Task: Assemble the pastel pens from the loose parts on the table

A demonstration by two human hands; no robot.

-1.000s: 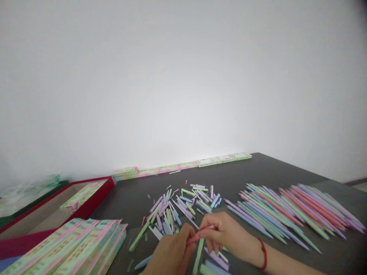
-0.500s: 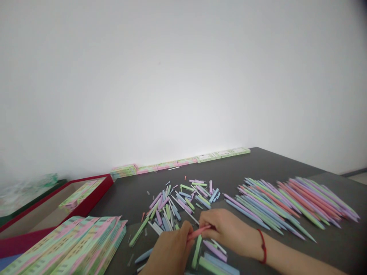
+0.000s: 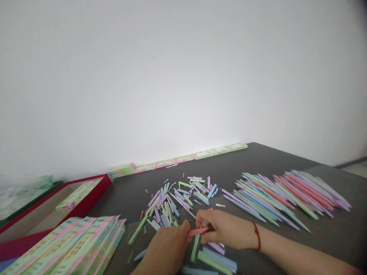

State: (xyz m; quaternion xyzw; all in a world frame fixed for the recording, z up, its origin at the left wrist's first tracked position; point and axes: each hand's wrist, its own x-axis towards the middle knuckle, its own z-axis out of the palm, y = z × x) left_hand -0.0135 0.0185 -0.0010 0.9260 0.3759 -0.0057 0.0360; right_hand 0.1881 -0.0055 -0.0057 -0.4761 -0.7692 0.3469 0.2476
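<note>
Between my two hands lies a salmon-pink pen [image 3: 197, 232], held almost level over the table's near part. My left hand [image 3: 169, 246] is closed around its left end. The fingers of my right hand [image 3: 225, 228], with a red cord at the wrist, are closed on its right end. Much of the pen is hidden by fingers. Just beyond and below my hands lie loose pen parts [image 3: 160, 200] in purple, green, blue and white. Green and blue pen barrels [image 3: 219, 259] rest close under my right hand.
To the right, whole pastel pens [image 3: 312, 191] lie in rows. Stacked printed packets [image 3: 71, 244] are at front left, beside a red-rimmed box [image 3: 99, 191]. Flat boxes [image 3: 183, 158] line the wall. A small white piece [image 3: 220, 205] lies right of the parts.
Slightly more of the pink pen shows between my hands. The small white piece right of the loose parts has come into view. The whole view has shifted a little.
</note>
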